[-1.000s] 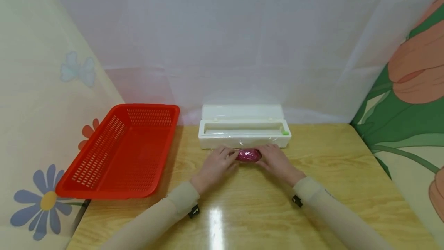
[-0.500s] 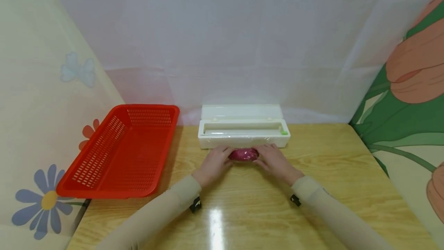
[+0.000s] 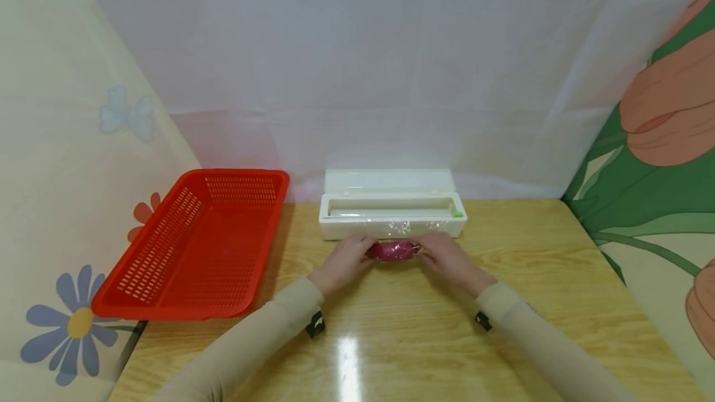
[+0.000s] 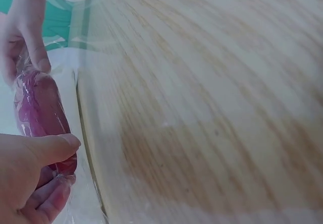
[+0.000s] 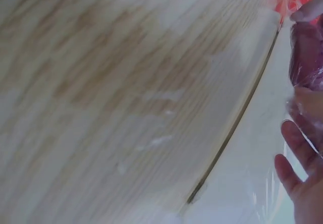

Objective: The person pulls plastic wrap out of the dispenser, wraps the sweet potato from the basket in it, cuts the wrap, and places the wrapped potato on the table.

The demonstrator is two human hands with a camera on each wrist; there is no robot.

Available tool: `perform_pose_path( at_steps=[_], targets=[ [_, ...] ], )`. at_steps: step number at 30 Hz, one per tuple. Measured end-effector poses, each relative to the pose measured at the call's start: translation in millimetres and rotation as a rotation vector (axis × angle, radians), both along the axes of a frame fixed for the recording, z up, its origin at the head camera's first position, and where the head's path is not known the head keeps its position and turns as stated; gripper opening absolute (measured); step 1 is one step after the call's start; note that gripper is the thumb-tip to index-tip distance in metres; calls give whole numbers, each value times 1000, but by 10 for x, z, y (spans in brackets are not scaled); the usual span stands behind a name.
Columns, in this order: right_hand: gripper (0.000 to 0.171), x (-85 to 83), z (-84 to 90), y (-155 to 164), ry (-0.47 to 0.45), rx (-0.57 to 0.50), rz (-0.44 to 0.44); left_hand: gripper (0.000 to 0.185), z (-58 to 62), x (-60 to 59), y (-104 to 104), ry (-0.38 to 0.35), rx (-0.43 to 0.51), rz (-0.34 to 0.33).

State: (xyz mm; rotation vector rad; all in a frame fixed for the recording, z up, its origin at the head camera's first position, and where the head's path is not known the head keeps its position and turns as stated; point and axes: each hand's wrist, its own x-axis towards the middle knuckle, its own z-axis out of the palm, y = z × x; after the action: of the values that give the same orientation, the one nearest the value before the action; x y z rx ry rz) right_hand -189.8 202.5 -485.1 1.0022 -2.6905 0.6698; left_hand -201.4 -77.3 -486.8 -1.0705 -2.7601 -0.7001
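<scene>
A purple oblong vegetable (image 3: pixel 393 250), wrapped in glossy cling film, lies crosswise between the two hands, in front of the white film dispenser box (image 3: pixel 385 229). My left hand (image 3: pixel 343 263) grips its left end, thumb (image 4: pixel 63 146) on one side and fingers curled on the other. At the opposite end, my right hand (image 3: pixel 451 262) pinches the wrapped tip and loose film; in the right wrist view some of its fingers (image 5: pixel 298 141) stand spread beside the film. Clear film glints along the box front, close to the vegetable. The box lid (image 3: pixel 390 179) is raised at the back.
At left stands a red slotted plastic basket (image 3: pixel 272 228). A small green piece (image 3: pixel 458 213) sits at the box's right end. The wooden table (image 3: pixel 402 334) meets a pale cloth backdrop (image 3: pixel 357 79) behind the box.
The wrapped vegetable has shifted slightly left and more of it shows between the hands. My right hand has moved a little outward just now, and film glints on the box front.
</scene>
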Motion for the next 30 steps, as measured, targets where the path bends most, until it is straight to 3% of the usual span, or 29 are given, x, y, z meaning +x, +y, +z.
perform_pose_path(
  at_steps=[4,9,11,15,18,23,30],
  targets=[
    [28,-28,1,96,56,-8,-72,35,-3,-7,-8,-28,-2,10],
    [38,-52,68,181,262,-104,-143,33,-27,-18,-22,-21,-6,13],
    [36,-54,92,180,371,-139,-89,32,-29,-18,-25,-17,-9,11],
    [24,-17,139,97,512,-85,143,31,-21,-19,-26,-27,-24,16],
    [30,36,153,7,444,14,215,33,-3,-21,-25,-50,-28,29],
    [48,101,97,-65,214,90,81,35,26,-19,-19,-91,-11,20],
    [52,76,-36,-92,50,65,-38,34,34,-23,-7,-111,42,-7]
  ],
)
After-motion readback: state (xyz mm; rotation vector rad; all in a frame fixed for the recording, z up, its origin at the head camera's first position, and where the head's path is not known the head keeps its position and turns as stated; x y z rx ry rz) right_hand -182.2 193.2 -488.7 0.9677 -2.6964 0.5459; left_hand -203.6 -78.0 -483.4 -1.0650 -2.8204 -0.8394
